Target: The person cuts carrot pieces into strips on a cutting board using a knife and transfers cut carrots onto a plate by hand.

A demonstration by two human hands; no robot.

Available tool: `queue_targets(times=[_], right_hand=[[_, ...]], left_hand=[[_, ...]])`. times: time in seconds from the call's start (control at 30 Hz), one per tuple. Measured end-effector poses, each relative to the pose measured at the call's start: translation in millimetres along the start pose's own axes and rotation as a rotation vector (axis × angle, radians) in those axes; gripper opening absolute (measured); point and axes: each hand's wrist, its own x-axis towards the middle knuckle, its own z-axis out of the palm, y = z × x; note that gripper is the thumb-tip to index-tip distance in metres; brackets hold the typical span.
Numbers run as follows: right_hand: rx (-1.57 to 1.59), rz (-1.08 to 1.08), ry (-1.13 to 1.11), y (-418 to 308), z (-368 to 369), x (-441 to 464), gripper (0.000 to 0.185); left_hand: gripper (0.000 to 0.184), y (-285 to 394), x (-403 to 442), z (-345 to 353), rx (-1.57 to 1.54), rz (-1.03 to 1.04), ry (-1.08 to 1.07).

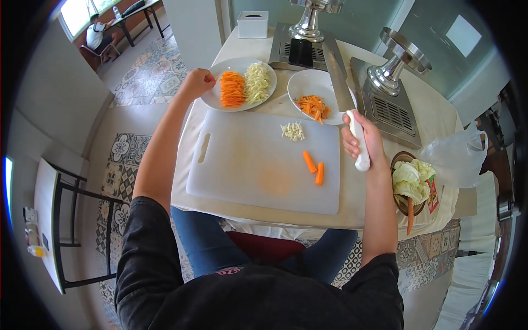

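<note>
My right hand (363,138) is wrapped round the white handle of a kitchen knife (339,80), whose broad blade points up and away over the edge of a white bowl (297,81). Orange shreds, apparently carrot peelings (313,107), lie in that bowl. At the left rim of a white plate (240,61), my left hand (198,83) has its fingers closed on the edge. The plate carries shredded carrot (231,89) beside shredded cabbage (257,83). On the white cutting board (242,159) are a small heap of chopped cabbage (292,131) and two carrot pieces (309,162).
At right, a brown bowl (394,159) holds cabbage leaves (411,180) and a carrot, next to a plastic bag (456,157). Metal stands (385,80), a black phone-like object (300,53) and a tissue box (253,25) are behind. A person (98,37) sits far left.
</note>
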Motion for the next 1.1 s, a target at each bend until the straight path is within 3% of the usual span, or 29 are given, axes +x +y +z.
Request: queue_targets(times=[0.23,0.37,0.47,0.63,0.8,0.9,1.0,1.1], right_hand=[[0.104,-0.051,-0.118,11.5,-30.3,-0.8,0.033],[0.1,-0.071,-0.104,9.1,-33.0,-5.0,0.033],[0.127,-0.076,-0.096,10.2,-36.2,-3.9,0.034],[0.08,-0.108,-0.078,12.1,-37.9,-4.1,0.034],[0.091,-0.131,-0.046,14.6,-36.7,-1.6,0.035],[0.091,-0.119,-0.053,17.1,-38.5,1.1,0.037],[0.077,-0.134,-0.046,18.3,-35.9,1.3,0.037],[0.066,-0.138,-0.033,17.8,-35.2,1.2,0.04]], left_hand=[[0.015,27.3,23.4,3.6,0.115,0.213,-0.056],[0.017,38.9,24.9,5.5,0.141,0.212,-0.086],[0.018,33.0,23.9,11.9,0.109,0.267,0.033],[0.014,106.0,-30.3,-2.8,0.001,0.099,0.104],[0.013,173.6,-105.4,26.3,-0.295,0.388,-0.088],[0.013,183.0,-113.0,47.9,-0.293,0.485,-0.195],[0.013,184.2,-101.6,52.8,-0.295,0.288,-0.238],[0.015,187.9,-89.8,55.2,-0.352,0.266,-0.185]])
